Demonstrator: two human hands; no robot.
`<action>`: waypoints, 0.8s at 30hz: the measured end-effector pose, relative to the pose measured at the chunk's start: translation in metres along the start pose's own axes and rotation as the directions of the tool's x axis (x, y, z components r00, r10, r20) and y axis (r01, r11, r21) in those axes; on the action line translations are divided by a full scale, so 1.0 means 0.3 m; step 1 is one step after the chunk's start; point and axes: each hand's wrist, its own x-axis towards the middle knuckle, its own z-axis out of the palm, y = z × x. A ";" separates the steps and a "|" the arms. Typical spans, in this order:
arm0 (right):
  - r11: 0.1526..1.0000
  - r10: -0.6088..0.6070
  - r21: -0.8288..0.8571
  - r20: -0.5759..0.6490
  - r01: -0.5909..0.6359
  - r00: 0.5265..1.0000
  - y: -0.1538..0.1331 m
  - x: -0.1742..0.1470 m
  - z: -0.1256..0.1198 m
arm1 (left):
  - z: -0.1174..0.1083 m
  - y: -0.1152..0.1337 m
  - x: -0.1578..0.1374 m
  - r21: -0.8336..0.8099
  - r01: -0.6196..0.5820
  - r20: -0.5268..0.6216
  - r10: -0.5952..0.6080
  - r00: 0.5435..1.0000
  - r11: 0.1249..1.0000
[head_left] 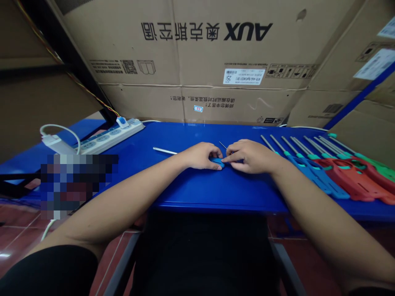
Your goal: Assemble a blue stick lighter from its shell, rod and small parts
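Note:
My left hand (204,156) is closed around the blue handle (218,161) of a long-neck lighter, whose end shows between thumb and fingers. A silver metal tube (165,151) sticks out to the left behind that hand, in line with the handle; the join is hidden. My right hand (247,156) is curled beside it, its index fingertip touching the end of the blue handle. A thin metal rod (222,144) pokes out up and left from the right hand's curled fingers; the rest of it is hidden in the palm.
Several long-neck lighters in blue (311,176), red (354,181) and green lie in a row at the right of the blue table (191,191). A white power strip (108,139) with plugs and cables sits at the left. A cardboard wall (197,53) closes off the back.

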 end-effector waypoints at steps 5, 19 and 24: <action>0.998 0.041 0.046 0.006 -0.042 0.999 0.000 0.002 0.000 | 0.000 0.000 0.002 0.007 -0.002 -0.006 0.002 1.000 1.000; 0.990 0.085 0.117 -0.041 -0.080 0.995 -0.011 0.008 -0.005 | 0.002 -0.001 0.005 0.012 0.007 -0.001 -0.007 1.000 1.000; 0.984 0.097 0.155 -0.043 -0.089 0.994 -0.008 0.001 -0.005 | 0.000 -0.002 0.002 0.003 -0.006 0.003 0.006 1.000 1.000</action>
